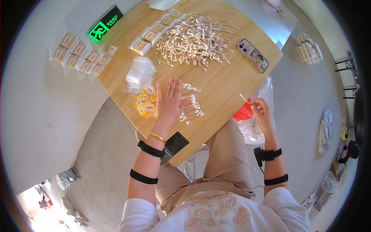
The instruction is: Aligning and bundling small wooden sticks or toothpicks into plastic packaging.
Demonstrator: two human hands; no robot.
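Observation:
My left hand (169,102) lies flat on the table, fingers stretched out, over the left ends of a row of cotton swabs (190,106). Beside its wrist side sits a heap of yellow printed cards (146,103). Past the table's right edge, my right hand (262,111) pinches one cotton swab (244,98) between thumb and fingers. Below that hand hangs a clear plastic bag (253,131) with something red (243,111) by it. A large loose pile of cotton swabs (195,38) covers the far middle of the table.
Clear plastic sleeves (140,73) are stacked left of my left hand. Filled swab packs (150,35) line the pile's left side. A phone (252,55) lies at the right. A dark flat object (176,143) rests on the near edge. More packs (79,54) hang left, near a green exit sign (105,25).

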